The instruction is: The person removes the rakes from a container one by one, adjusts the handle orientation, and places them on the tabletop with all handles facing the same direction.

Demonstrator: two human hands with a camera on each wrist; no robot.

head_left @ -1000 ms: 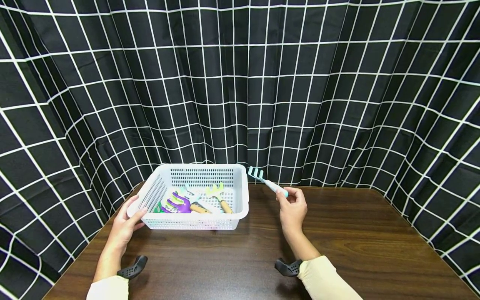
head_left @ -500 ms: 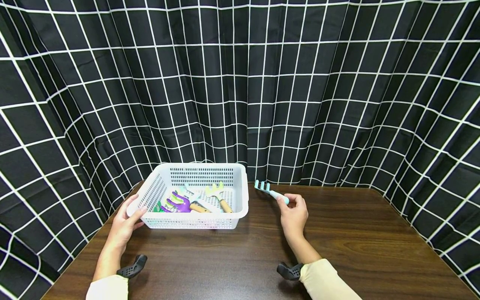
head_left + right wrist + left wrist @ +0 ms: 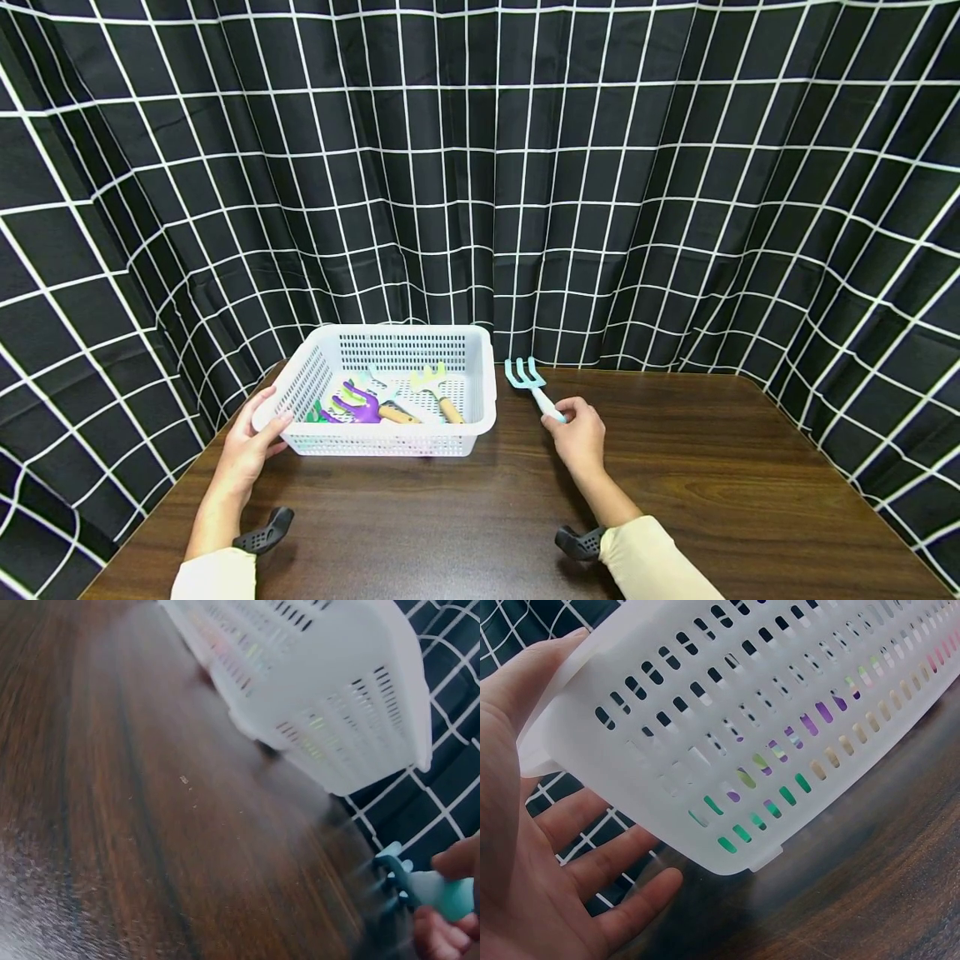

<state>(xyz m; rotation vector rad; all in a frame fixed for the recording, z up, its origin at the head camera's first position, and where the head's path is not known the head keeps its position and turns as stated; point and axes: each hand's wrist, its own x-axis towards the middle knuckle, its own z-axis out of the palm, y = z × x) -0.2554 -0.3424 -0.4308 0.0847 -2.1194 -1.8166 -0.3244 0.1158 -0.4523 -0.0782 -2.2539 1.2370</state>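
Note:
A white plastic basket (image 3: pixel 483 417) with slotted walls stands on the table's left half. My left hand (image 3: pixel 247 450) grips its left end, the thumb over the rim and the other fingers spread below it in the left wrist view. With my right hand (image 3: pixel 582 437) I pinch the handle end of a small hand fork (image 3: pixel 549 406), pale blue at the tines with a whitish handle. Its tines point away, low over the table's back edge to the right of the basket; whether they touch the wood I cannot tell.
Inside the basket lie a purple claw rake (image 3: pixel 363 411), a yellow fork (image 3: pixel 429 382) with a wooden handle, a pale blue tool (image 3: pixel 382 385) and something green (image 3: pixel 315 415). A black curtain (image 3: pixel 600 208) with white grid lines hangs behind the wooden table (image 3: pixel 420 525).
My right hand has lowered the hand fork toward the table and turned it, so the tines now point more straight back. My left hand and the basket have stayed in place.

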